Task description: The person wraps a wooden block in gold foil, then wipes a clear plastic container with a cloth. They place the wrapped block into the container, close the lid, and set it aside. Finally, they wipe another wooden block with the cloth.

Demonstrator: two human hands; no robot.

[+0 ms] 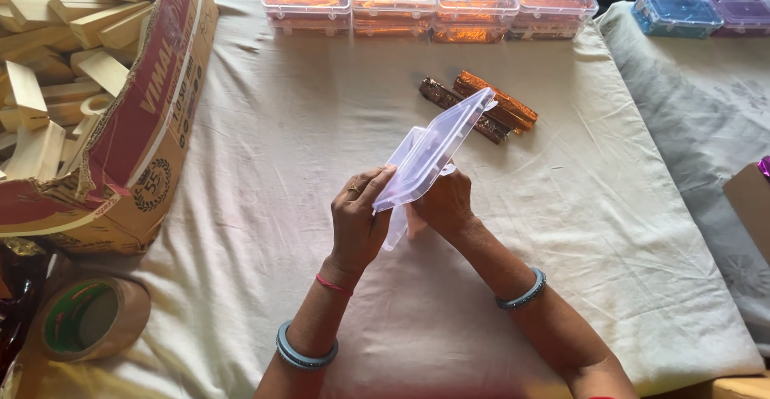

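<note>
Both hands hold a clear plastic hinged box [433, 150] above the cream cloth [281, 150], its lid swung open and tilted. My left hand [358, 221] grips the lower left edge of the lid, thumb on top. My right hand [445, 204] sits under and behind the box, partly hidden by it. Just beyond the box lie two foil-wrapped bars, one brown [465, 112] and one orange [497, 101], side by side on the cloth.
A row of closed clear boxes with orange contents [429, 2] lines the far edge. A blue box [675, 12] and a purple box [742, 10] sit far right. A cardboard carton of wooden blocks [88, 86] stands left, with a tape roll [92, 319] below it.
</note>
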